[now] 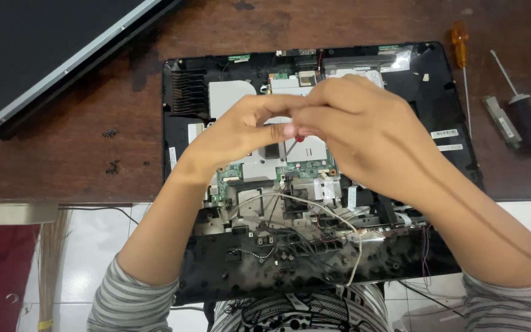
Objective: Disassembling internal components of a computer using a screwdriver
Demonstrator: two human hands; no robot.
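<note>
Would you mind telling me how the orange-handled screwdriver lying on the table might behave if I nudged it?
The orange-handled screwdriver would probably roll, since its handle looks rounded and it lies flat on the wooden table. Its thin shaft looks stiff, and it likely feels light.

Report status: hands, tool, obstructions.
Left hand and right hand together, pinching small screwdriver over opened laptop. Loose wires below. Two spare screwdrivers right.
</note>
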